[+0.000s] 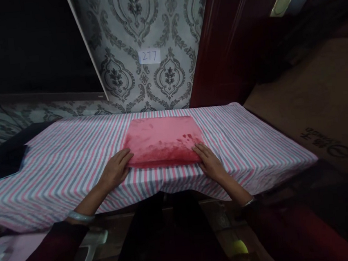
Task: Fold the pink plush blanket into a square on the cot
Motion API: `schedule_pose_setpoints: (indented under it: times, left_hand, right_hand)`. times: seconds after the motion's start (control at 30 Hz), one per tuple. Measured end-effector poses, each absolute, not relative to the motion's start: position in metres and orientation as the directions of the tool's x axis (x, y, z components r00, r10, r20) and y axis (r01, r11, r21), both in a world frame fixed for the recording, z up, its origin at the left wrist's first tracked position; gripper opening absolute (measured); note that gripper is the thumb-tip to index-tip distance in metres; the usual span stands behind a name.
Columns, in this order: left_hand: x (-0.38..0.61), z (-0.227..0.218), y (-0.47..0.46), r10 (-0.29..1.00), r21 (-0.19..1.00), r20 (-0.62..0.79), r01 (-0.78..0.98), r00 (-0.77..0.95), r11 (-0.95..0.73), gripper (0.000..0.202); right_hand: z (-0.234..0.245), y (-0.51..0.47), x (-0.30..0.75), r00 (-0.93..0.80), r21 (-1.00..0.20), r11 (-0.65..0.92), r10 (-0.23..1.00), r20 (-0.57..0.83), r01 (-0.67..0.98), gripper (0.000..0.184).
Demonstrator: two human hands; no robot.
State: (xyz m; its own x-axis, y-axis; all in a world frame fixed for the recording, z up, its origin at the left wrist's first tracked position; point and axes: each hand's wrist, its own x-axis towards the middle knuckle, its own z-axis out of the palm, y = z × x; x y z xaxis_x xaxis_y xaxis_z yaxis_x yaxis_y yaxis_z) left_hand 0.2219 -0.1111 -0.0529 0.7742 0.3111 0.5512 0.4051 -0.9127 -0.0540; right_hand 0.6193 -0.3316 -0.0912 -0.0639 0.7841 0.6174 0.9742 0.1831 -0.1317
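A pink-red plush cloth [164, 137], folded into a flat, thick rectangle, lies in the middle of the striped tablecloth. Dark finger smudges and brushed patches mark its nap, deepest red along the front edge. At its front left corner rests my left hand [116, 169], fingers stretched out and laid against the side. My right hand [209, 160] touches the front right corner in the same way, its fingers extended over the edge. Both thumbs are hard to make out. Neither hand lifts the cloth off the table.
The striped tablecloth [72, 156] hangs over the table's front edge. A dark flat tablet-like thing [11, 162] lies at the left. Behind are a television [31, 50] and a "277" label [149, 56]. A cardboard box [322, 104] stands at the right.
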Motion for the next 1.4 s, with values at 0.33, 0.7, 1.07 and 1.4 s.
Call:
schedule_pose_setpoints:
  times: [0.33,0.7,1.07,1.4]
  left_hand:
    - [0.222,-0.044,-0.114,0.49,-0.017,0.428,0.548,0.76,-0.836,0.052]
    - [0.236,-0.019,-0.14,0.411,-0.078,0.45,0.493,0.793,-0.866,0.067]
    - [0.36,-0.036,-0.187,0.46,-0.071,0.376,0.52,0.805,-0.851,0.059]
    - [0.357,-0.055,-0.187,0.471,-0.063,0.382,0.531,0.795,-0.845,0.062]
  right_hand:
    - [-0.085,-0.333,0.617,0.037,-0.19,0.099,0.794,0.607,0.977,0.07]
    - [-0.073,-0.368,0.636,0.389,-0.526,0.016,0.653,0.649,0.85,0.055]
    - [-0.031,-0.289,0.565,0.124,-0.103,-0.089,0.902,0.413,0.991,0.051]
    - [-0.061,-0.286,0.574,0.128,-0.102,-0.089,0.867,0.482,0.991,0.049]
